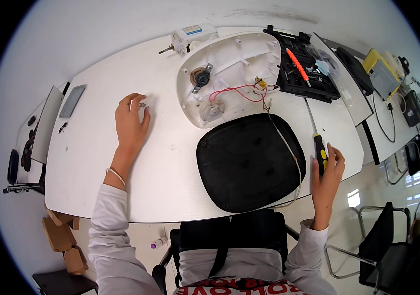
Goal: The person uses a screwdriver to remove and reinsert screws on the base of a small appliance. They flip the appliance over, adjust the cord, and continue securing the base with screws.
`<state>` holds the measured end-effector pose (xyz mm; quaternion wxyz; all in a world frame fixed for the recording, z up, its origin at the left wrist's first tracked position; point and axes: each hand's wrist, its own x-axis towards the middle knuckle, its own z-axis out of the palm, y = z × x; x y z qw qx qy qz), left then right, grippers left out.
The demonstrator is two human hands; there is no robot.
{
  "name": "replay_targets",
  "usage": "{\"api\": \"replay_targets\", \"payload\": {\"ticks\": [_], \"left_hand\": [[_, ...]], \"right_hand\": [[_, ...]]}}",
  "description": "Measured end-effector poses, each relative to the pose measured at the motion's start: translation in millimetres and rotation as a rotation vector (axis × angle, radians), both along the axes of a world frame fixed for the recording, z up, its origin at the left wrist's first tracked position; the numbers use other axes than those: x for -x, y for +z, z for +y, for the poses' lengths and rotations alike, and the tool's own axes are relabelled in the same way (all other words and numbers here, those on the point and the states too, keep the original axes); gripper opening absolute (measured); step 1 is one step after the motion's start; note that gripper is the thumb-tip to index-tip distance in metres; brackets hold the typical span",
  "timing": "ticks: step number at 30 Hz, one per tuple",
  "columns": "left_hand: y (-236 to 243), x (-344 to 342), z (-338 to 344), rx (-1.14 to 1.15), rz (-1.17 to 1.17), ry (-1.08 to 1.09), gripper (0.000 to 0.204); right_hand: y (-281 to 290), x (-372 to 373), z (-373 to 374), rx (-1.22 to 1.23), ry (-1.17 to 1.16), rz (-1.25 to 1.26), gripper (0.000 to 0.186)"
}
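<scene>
My left hand [130,123] rests on the white table [92,162], fingers loosely bent and apart, beside a small metal piece [142,105] partly behind them. My right hand [326,174] has its fingers around the yellow-and-black handle of a long screwdriver [319,147] lying at the table's right. Between my hands lies a black rounded-square panel [247,172], crossed by a pale cable. Behind it is an upturned white plastic housing [229,54] with a round dark metal part [201,77], a clear disc [212,112] and red wires [234,89].
A white motor [190,37] stands behind the housing. An open black toolbox [293,73] holds an orange tool [296,64]. A phone [72,101] lies back left. Chairs [377,246], cardboard [60,231] and a small bottle [158,243] are below. A yellow case [381,73] sits far right.
</scene>
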<state>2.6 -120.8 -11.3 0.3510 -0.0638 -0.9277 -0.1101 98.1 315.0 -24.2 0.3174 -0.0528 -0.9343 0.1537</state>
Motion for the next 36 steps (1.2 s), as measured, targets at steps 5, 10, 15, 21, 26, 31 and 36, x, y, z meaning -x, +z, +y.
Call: {"api": "replay_targets", "payload": {"ticks": [5, 10, 15, 21, 26, 31, 36], "left_hand": [[5, -4, 2, 0.016, 0.150, -0.051, 0.034], [22, -5, 8, -0.150, 0.309, -0.117, 0.037], [53, -27, 46, -0.095, 0.452, -0.239, 0.034], [78, -26, 118, 0.050, 0.457, -0.553, 0.038], [76, 0, 169, 0.076, 0.392, -0.515, 0.049], [75, 11, 186, 0.009, 0.349, -0.393, 0.069], [82, 14, 189, 0.114, 0.274, -0.370, 0.074]], "right_hand": [[21, -20, -20, 0.063, 0.158, 0.032, 0.034], [30, -10, -51, 0.086, 0.320, -0.121, 0.021], [27, 4, -48, 0.147, 0.292, -0.040, 0.013], [53, 17, -37, 0.395, 0.280, -0.060, 0.008], [60, 46, -38, 0.360, 0.355, 0.017, 0.011], [84, 82, -34, 0.238, 0.381, 0.020, 0.015], [116, 120, 1, 0.292, 0.431, -0.039, 0.018]]}}
